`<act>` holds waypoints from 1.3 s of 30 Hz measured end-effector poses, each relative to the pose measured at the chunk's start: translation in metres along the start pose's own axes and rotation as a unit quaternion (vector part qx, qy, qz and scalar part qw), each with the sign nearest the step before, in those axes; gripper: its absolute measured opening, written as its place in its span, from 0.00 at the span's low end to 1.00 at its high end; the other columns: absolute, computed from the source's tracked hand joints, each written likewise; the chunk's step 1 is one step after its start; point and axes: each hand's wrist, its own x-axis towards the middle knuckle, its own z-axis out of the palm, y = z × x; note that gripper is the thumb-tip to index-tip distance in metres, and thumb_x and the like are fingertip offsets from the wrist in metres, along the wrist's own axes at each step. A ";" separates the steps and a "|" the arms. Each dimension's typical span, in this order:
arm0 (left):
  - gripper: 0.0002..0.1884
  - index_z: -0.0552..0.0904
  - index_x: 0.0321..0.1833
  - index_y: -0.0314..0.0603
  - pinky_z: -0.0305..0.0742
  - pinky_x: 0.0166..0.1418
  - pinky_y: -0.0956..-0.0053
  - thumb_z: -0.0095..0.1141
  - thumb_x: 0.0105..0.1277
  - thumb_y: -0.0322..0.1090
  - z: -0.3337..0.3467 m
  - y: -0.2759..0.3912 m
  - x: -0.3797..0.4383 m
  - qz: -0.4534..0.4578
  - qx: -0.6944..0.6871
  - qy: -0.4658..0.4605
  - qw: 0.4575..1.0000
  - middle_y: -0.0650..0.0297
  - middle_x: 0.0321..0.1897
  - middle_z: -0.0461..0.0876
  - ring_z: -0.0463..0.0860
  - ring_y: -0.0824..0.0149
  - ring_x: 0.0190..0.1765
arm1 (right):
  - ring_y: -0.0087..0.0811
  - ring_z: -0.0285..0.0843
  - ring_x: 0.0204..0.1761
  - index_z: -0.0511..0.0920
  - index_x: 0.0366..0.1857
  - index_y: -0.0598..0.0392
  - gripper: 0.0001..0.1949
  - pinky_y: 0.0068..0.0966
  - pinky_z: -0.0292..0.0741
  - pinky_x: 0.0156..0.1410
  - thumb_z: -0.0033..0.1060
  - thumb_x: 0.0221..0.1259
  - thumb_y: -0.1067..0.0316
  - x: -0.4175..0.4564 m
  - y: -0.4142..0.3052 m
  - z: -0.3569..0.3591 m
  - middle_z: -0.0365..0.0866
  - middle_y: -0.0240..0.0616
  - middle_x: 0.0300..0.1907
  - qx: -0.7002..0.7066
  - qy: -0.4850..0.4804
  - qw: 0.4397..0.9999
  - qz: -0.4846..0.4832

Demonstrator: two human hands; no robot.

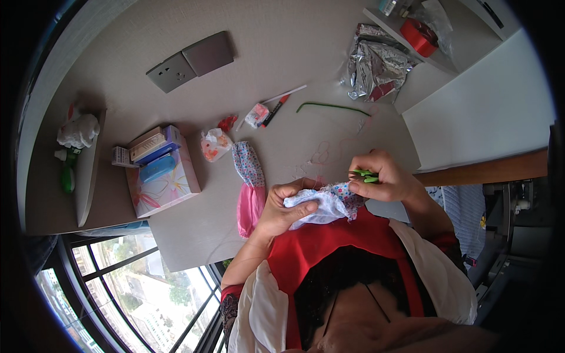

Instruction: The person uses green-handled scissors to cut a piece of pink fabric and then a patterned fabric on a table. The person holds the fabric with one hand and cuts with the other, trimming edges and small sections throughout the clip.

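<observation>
My left hand [282, 207] pinches a floral cloth piece [322, 204], its pale side outward, between thumb and fingers. In my right hand [384, 176] are small green-handled thread snips [367, 175], their dark blades pointing left, just above the cloth's frayed, flowered edge. My right thumb and fingers touch that edge; whether the blades meet the fabric or a thread I cannot tell. Left of my left hand lies a sleeve-like cloth piece [249, 187], floral at one end and pink at the other. Loose pink thread [324, 152] curls on the desk beyond my hands.
A flowered box [190, 194] with smaller boxes and a blue case [157, 169] stands at left. Farther back lie small plastic packets [216, 143], a red-and-black marker [276, 111], a green bent stick [333, 106] and a silver foil bag [377, 66]. Shelves flank the desk [198, 242].
</observation>
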 end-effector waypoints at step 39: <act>0.26 0.54 0.16 0.42 0.72 0.37 0.77 0.63 0.49 0.16 -0.007 -0.007 -0.012 0.138 0.113 0.023 0.984 0.47 0.37 0.84 0.81 0.68 0.37 | 0.37 0.72 0.19 0.73 0.26 0.59 0.15 0.28 0.65 0.25 0.69 0.51 0.61 0.004 -0.035 0.001 0.72 0.39 0.18 -0.222 -0.055 0.972 -0.053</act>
